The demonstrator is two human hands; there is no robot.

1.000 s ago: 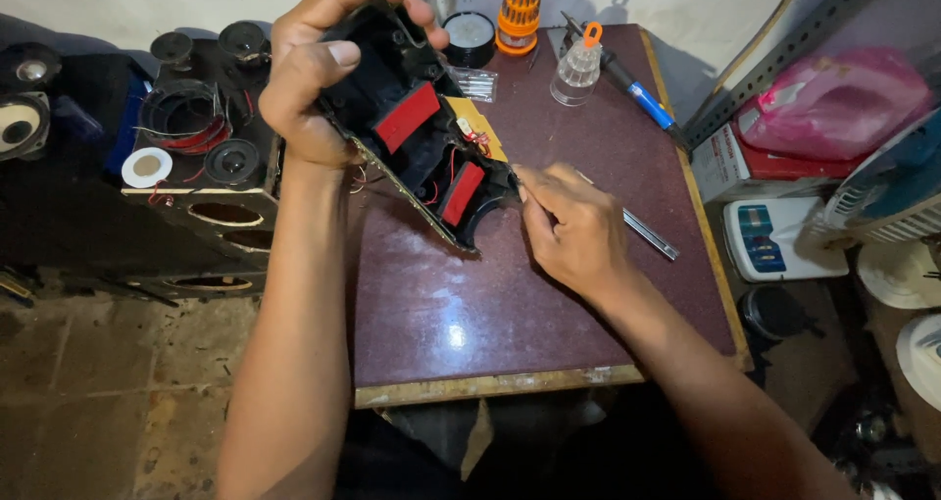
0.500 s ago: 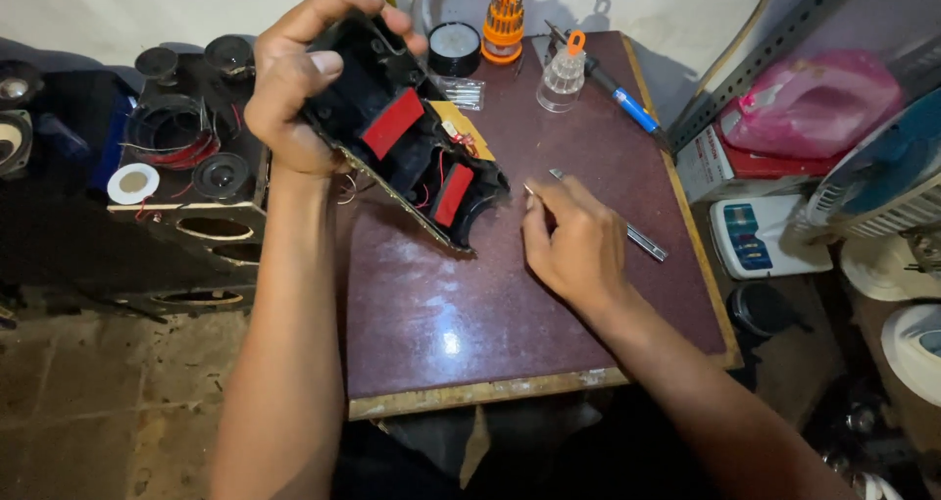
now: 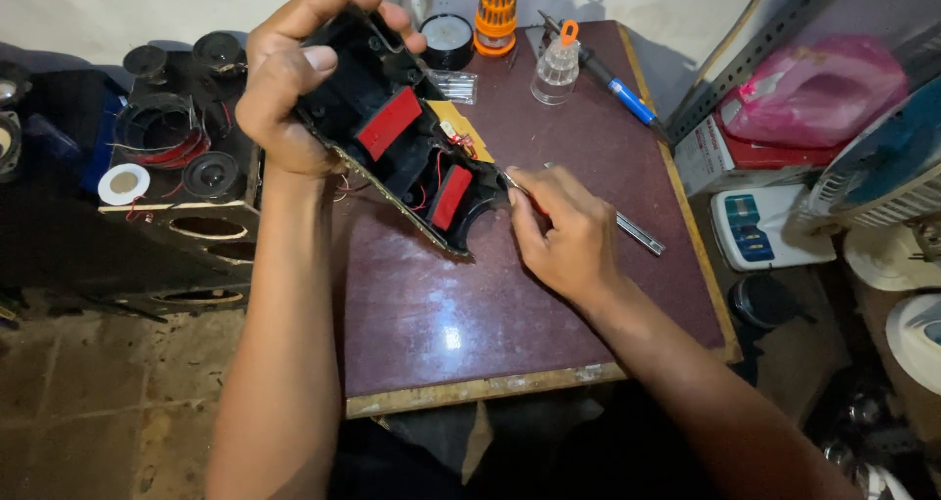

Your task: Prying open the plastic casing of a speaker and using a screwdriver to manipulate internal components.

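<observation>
My left hand (image 3: 290, 78) grips the upper end of a black plastic device housing (image 3: 407, 142) with two red pads and thin red wires inside, tilted so its lower end rests on the dark red table (image 3: 441, 314). At the housing's lower right edge, my right hand (image 3: 564, 230) pinches a thin metal tool (image 3: 512, 180) whose tip touches the housing. A metal shaft (image 3: 639, 233) shows on the table beyond my right hand; whether it belongs to the held tool I cannot tell.
At the table's far edge stand a round black tin (image 3: 449, 39), an orange screwdriver-bit holder (image 3: 495, 15), a clear bottle with an orange cap (image 3: 557, 64) and a blue-handled tool (image 3: 616, 88). Speaker parts (image 3: 157, 137) lie left. A pink bag (image 3: 814, 88) and fan grilles (image 3: 882, 167) sit right.
The view has shifted slightly. My left hand keeps the housing tilted, and my right hand has stayed at its lower edge with the tool.
</observation>
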